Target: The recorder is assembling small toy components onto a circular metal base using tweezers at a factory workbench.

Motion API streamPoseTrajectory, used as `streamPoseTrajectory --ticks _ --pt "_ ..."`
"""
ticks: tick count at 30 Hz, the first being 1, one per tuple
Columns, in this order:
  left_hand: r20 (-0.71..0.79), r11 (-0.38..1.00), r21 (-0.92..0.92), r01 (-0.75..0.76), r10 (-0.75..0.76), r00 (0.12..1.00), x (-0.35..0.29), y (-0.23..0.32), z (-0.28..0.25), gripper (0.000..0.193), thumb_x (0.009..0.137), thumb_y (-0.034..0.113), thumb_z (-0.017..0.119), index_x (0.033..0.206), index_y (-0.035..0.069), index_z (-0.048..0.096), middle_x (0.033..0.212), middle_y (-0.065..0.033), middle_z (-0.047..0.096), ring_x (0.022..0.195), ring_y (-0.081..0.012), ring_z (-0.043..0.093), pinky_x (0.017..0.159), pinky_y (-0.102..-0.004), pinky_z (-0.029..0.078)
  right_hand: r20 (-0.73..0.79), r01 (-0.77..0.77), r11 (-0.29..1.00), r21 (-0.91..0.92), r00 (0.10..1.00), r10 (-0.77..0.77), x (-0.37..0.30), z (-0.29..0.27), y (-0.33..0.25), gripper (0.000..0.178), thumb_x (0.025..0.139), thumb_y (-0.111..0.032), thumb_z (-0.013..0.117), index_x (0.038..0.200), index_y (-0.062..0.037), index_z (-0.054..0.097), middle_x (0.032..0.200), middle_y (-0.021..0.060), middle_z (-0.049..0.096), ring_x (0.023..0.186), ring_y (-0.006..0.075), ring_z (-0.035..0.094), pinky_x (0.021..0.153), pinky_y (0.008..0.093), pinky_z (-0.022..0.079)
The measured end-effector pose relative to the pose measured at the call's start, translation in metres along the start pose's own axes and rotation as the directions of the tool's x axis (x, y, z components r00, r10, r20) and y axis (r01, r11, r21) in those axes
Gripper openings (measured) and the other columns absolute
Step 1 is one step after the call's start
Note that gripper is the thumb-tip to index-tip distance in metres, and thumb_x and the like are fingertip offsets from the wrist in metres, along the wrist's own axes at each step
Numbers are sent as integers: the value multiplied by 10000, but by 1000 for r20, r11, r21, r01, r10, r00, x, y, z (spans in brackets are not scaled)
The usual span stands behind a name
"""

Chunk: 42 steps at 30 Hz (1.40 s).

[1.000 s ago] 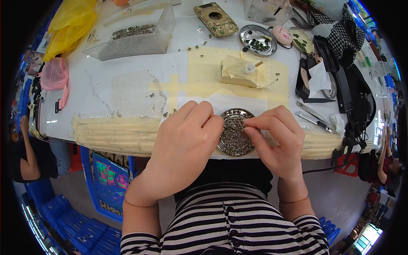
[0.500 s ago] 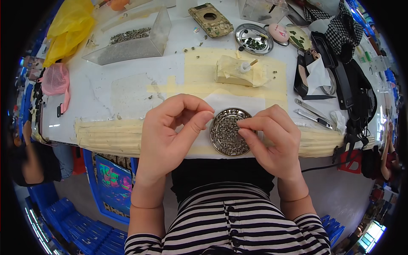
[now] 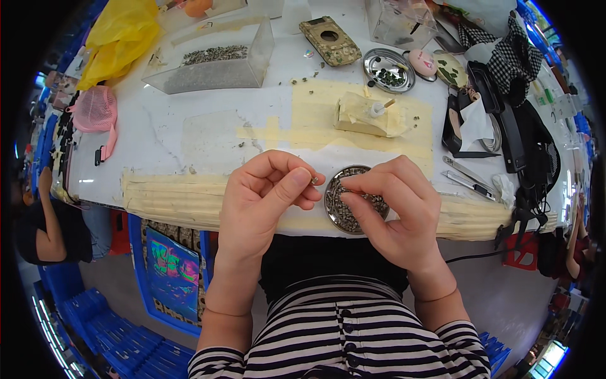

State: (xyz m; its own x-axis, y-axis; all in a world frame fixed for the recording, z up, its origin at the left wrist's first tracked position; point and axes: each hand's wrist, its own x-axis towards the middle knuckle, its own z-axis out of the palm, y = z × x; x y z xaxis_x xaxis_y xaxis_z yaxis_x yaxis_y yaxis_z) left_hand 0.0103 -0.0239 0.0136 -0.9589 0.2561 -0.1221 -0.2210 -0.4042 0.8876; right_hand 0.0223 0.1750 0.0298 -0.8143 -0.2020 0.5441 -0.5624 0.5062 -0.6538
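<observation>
My left hand (image 3: 268, 199) is closed in a pinch on a small metal piece (image 3: 314, 180), just left of a round metal dish (image 3: 329, 208). Small grey metal pieces (image 3: 348, 216) fill that dish at the table's near edge. Over it, my right hand (image 3: 398, 205) holds thumb and forefinger close together; whatever lies between their tips is too small to make out. Beyond the dish stands a block wrapped in yellow tape (image 3: 360, 117), with a small white bottle (image 3: 377, 109) and a thin stick on it.
A clear bin (image 3: 208, 79) with more small pieces stands at the far left. A camouflage-patterned toy part (image 3: 331, 43) and a metal plate with dark green bits (image 3: 404, 87) lie at the back. Tweezers (image 3: 464, 167) and a cutter knife (image 3: 467, 185) are on the right.
The view has shifted slightly, so the table appears further right. My left thumb and fingers have turned, and the small piece now shows at their tips. My right hand stays pinched over the dish.
</observation>
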Motion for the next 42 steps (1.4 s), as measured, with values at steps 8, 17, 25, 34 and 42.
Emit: streamPoseTrajectory --ticks 8,17,25,34,42 --pt "-37 989 39 -143 145 989 -12 -5 14 110 933 52 648 1007 -30 644 899 -51 681 776 -78 622 704 -217 519 -112 139 989 -58 983 -145 6 19 -4 219 673 -22 800 857 -56 685 722 43 599 608 209 551 530 309 434" --pt "-41 977 91 -192 197 980 -19 -5 18 97 936 12 629 1012 -46 639 906 -77 688 821 -98 657 734 -231 551 -126 129 992 -9 984 -129 7 18 -3 211 671 6 792 846 -51 690 726 45 616 616 204 572 532 302 448" --pt "-25 993 7 -115 115 993 -14 -6 15 119 952 44 617 1029 -46 635 901 -92 691 796 -109 661 721 -232 553 -79 156 988 6 985 -155 6 15 -2 217 667 4 792 852 -45 692 756 51 633 634 209 591 549 302 463" --pt "94 970 -220 103 -84 992 -13 -8 10 184 972 126 612 1061 -24 668 891 -83 698 775 -123 664 697 -241 551 -59 51 985 167 997 -42 2 12 0 312 647 8 804 944 -73 750 776 21 628 674 161 586 555 275 458" --pt "37 986 -151 73 -68 997 -15 -6 9 160 958 115 628 1023 -14 697 844 -63 689 759 -106 645 683 -232 531 -41 234 962 -141 969 -242 3 10 2 448 590 -15 770 1029 -105 759 802 21 608 656 163 563 534 276 453"
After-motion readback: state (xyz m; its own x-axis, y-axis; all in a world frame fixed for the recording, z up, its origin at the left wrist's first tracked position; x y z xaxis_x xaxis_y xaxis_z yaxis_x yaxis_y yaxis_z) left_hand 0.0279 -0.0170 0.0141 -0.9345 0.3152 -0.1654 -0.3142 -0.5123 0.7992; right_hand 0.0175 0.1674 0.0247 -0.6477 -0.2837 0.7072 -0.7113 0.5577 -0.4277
